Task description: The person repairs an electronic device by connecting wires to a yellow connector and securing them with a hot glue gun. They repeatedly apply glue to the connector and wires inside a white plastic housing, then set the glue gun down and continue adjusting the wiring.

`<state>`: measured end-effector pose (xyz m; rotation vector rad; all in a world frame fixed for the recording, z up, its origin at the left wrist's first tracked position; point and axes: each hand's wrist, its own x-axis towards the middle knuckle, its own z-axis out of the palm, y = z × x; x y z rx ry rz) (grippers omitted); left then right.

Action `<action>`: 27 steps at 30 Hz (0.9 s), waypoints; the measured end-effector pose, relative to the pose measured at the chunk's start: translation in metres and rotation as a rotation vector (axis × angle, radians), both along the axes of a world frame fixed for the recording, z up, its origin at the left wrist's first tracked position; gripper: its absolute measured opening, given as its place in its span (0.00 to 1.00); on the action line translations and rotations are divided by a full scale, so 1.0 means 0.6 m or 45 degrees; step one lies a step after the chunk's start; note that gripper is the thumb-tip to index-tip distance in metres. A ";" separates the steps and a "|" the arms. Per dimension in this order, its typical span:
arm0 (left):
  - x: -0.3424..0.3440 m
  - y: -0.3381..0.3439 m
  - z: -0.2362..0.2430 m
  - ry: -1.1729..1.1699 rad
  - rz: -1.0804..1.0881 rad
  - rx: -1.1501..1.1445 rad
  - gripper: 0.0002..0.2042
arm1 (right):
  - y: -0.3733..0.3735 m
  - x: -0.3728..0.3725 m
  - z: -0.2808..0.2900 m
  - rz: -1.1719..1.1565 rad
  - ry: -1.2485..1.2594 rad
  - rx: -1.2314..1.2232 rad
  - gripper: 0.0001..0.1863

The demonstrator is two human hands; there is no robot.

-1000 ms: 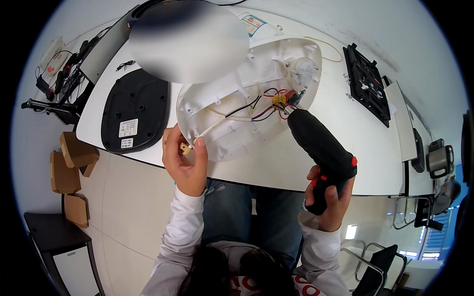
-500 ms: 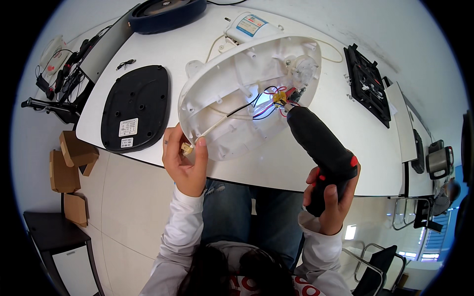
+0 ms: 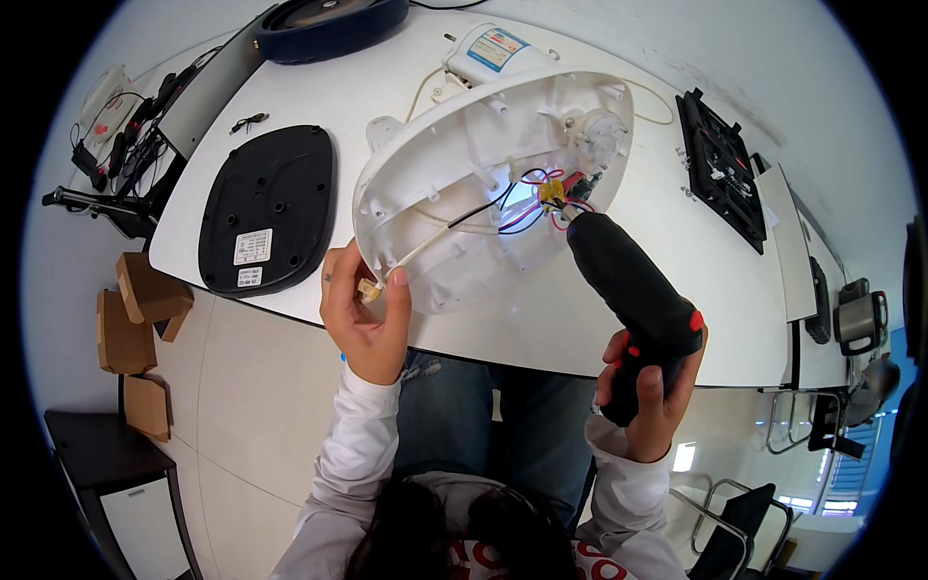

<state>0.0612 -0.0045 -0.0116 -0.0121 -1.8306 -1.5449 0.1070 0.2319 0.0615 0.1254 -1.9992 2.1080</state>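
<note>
A white plastic housing stands tilted on the table, its hollow inside toward me. Red, black and blue wires run inside it around a yellow round part. My left hand grips the housing's lower left rim, its thumb by a pale cable and a small yellowish connector. In my right hand is a black and red cordless screwdriver, fingers wrapped around its handle. Its tip reaches into the housing beside the yellow part; the exact contact point is hidden among the wires.
A black base plate lies left of the housing. Behind it sits a white device with a blue label. An open black tool case lies at the right, loose screws beside it. A dark blue round object is at the back.
The view has shifted very slightly. Both hands, the housing and the screwdriver keep nearly the same places, and both grips stay the same.
</note>
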 end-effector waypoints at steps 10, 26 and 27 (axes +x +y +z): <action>0.001 -0.002 0.000 -0.011 0.006 -0.016 0.14 | 0.000 0.001 -0.008 -0.008 0.014 -0.022 0.41; 0.000 -0.001 -0.001 -0.004 0.016 -0.018 0.15 | 0.007 0.008 -0.015 -0.050 0.013 -0.045 0.43; 0.000 -0.001 -0.003 0.000 0.019 -0.015 0.16 | 0.010 0.010 -0.016 -0.082 0.018 -0.050 0.43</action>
